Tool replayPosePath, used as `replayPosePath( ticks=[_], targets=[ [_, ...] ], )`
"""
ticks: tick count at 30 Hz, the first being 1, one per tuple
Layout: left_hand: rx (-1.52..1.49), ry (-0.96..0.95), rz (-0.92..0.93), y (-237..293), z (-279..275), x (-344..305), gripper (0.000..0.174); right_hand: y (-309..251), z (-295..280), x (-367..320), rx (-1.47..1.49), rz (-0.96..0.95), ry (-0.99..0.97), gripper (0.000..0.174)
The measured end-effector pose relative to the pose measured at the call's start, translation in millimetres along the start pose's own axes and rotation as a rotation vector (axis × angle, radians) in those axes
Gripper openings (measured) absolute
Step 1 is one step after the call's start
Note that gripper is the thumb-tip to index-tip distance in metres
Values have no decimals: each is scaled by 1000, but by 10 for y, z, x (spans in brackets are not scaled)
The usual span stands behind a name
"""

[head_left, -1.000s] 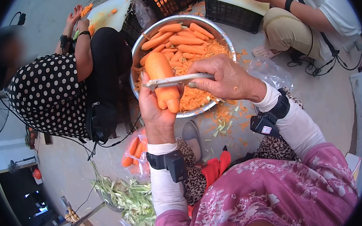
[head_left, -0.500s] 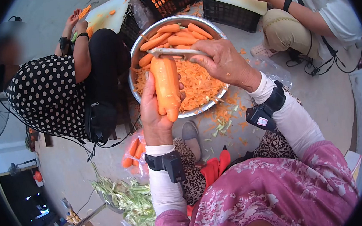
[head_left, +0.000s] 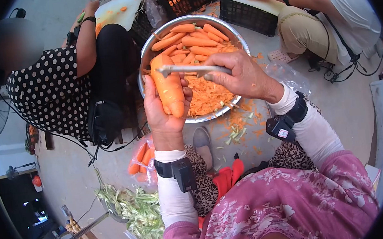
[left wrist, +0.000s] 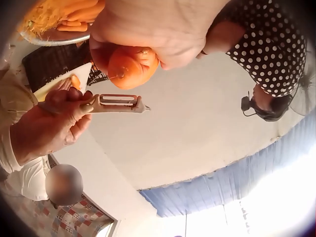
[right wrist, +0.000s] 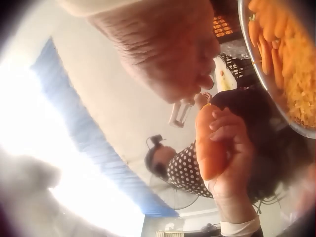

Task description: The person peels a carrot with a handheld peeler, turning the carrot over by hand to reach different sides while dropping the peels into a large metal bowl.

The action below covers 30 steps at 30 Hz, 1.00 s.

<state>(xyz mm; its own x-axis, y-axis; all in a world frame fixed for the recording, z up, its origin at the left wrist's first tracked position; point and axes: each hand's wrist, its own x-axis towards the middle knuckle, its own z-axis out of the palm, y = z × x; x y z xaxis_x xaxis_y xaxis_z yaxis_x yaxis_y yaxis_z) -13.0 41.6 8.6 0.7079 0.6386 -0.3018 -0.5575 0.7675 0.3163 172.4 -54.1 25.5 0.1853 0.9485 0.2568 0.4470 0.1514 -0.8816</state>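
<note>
My left hand (head_left: 166, 128) grips a thick, peeled-looking carrot (head_left: 168, 87) over the basin, its blunt forked end toward me. Pinched by its handle in my right hand (head_left: 242, 75), a pale peeler (head_left: 187, 69) crosses the carrot's upper part in the head view. The left wrist view shows the slotted head of the peeler (left wrist: 118, 103) just beside the carrot's end (left wrist: 132, 69). Beneath both hands is a wide metal basin (head_left: 207, 117), with whole carrots (head_left: 199, 41) at its far side and orange shreds (head_left: 205, 93) nearer me.
A clear bag of carrots (head_left: 141, 161) and a heap of pale green leaves (head_left: 138, 213) lie on the floor at left. Scraps (head_left: 237, 131) are strewn right of my foot. Two people crouch at boards on black crates (head_left: 246, 18), one on each side.
The peeler went from low on the carrot up to its far end, then back over its upper part. The carrot tilted in my left hand. The right-hand person's hand moved to their carrot.
</note>
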Motion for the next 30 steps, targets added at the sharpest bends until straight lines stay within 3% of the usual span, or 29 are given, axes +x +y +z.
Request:
replayPosePath(
  ticks=[3, 10, 12, 24, 27, 29, 30],
  targets=[
    [12, 37, 20, -40, 1, -28, 55, -41, 75, -90, 15, -218, -165, 18],
    [102, 26, 43, -101, 29, -44, 53, -57, 54, -137, 23, -221, -189, 20],
    [126, 39, 56, -100, 34, -39, 52, -38, 48, -135, -20, -306, -172, 19],
    [189, 31, 54, 10, 82, 19, 50, -13, 101, -47, -74, -297, -121, 18],
    [163, 166, 74, -13, 117, 12, 48, 5, 53, 0, -183, -221, -13, 20],
    [115, -51, -57, -65, 97, -2, 45, 55, 3, 73, -164, -202, 9, 20],
    [113, -55, -57, -67, 88, 3, 45, 76, -21, 101, -148, -190, 28, 20]
  ],
)
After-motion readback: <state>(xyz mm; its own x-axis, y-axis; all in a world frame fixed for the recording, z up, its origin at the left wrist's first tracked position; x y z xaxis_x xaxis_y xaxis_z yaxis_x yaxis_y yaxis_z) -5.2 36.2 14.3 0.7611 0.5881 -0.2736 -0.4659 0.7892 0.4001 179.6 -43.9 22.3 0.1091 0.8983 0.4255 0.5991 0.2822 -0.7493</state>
